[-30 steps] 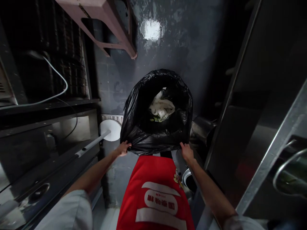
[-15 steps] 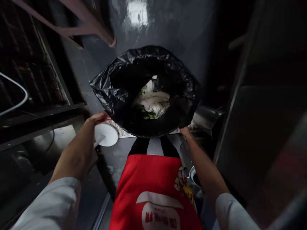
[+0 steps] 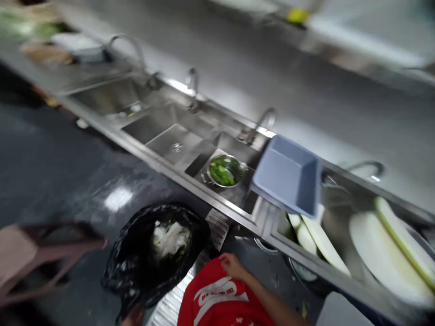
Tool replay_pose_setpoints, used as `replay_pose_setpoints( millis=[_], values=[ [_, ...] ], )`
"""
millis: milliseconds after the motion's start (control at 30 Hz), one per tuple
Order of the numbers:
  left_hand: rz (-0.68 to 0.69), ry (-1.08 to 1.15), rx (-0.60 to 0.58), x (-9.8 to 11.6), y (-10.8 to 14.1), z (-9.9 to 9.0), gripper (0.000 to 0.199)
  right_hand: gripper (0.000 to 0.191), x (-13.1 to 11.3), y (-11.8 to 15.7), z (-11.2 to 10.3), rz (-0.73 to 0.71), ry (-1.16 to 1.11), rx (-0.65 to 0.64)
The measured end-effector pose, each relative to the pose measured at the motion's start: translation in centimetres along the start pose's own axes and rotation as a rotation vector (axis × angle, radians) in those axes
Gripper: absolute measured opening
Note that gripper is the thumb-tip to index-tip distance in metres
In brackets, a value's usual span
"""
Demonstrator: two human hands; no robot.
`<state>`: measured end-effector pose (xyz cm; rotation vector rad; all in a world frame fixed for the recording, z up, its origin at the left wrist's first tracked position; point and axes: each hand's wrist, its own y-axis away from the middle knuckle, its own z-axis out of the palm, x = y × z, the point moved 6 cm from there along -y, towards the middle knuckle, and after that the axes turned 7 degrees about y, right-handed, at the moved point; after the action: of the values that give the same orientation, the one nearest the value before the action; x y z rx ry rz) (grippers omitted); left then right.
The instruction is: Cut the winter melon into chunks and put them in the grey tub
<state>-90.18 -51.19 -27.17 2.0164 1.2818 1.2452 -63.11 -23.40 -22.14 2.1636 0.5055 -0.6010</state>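
Observation:
A black garbage bag (image 3: 118,271) stands with its mouth gaping at the lower left, pale wet scraps (image 3: 170,239) and bits of green inside. At the bottom edge of the view my left hand (image 3: 133,317) is on the bag's bunched near rim; most of that hand is cut off or hidden. My right hand (image 3: 233,266) is off the bag, over the edge of my red apron (image 3: 217,294). Its fingers are loosely bent and slightly blurred, and nothing shows in them.
A steel sink counter (image 3: 204,194) with several basins runs diagonally ahead. One basin holds a metal pot (image 3: 224,171) of greens. A grey-blue tub (image 3: 287,174) straddles the sinks. Large pale gourd pieces (image 3: 384,253) lie at right. A pinkish stool (image 3: 50,253) stands at left.
My view has swung round from the dark floor to the sinks. The garbage bag now appears lower left. My right hand has let go of its rim; my left remains at it.

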Motion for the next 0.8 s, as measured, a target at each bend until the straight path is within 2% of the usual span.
replay_pose_setpoints(
  millis=[33, 67, 100, 167, 233, 300, 400, 500, 600, 700, 800],
  values=[
    [0.068, -0.030, 0.028, 1.4, -0.5, 0.6, 0.023, 0.031, 1.6, 2.6, -1.1, 0.023, -0.079, 0.070],
    [0.154, -0.035, 0.039, 3.6, -1.2, 1.8, 0.037, 0.031, 3.4, 5.4, -2.2, 0.049, -0.146, 0.137],
    [0.258, -0.030, 0.021, 6.8, -2.0, 3.5, 0.046, 0.031, 5.4, 8.3, -3.2, 0.075, -0.201, 0.203],
    [0.487, -0.036, -0.095, 14.9, -2.2, 7.9, 0.053, 0.030, 9.5, 14.5, -4.5, 0.143, -0.298, 0.344],
    [0.704, -0.048, -0.198, 23.9, -0.1, 12.3, 0.049, 0.028, 13.8, 20.9, -4.8, 0.235, -0.401, 0.500],
    [0.810, -0.072, -0.265, 31.9, 3.4, 15.8, 0.045, 0.026, 18.1, 26.8, -3.9, 0.341, -0.514, 0.644],
    [0.886, -0.095, -0.317, 41.6, 8.8, 20.1, 0.034, 0.036, 24.1, 33.8, -1.4, 0.499, -0.663, 0.808],
    [0.930, -0.099, -0.352, 49.6, 13.0, 25.2, 0.023, 0.054, 29.5, 38.5, 0.4, 0.591, -0.760, 0.944],
    [0.955, -0.102, -0.362, 57.6, 15.8, 31.8, 0.020, 0.061, 34.6, 41.7, 0.3, 0.611, -0.847, 1.064],
    [0.974, -0.108, -0.330, 65.5, 17.9, 38.4, 0.015, 0.060, 39.5, 44.7, -1.5, 0.634, -0.877, 1.137],
    [0.938, -0.152, -0.312, 71.3, 19.5, 44.6, 0.012, 0.050, 44.0, 48.3, -5.0, 0.619, -0.795, 1.169]
  ],
)
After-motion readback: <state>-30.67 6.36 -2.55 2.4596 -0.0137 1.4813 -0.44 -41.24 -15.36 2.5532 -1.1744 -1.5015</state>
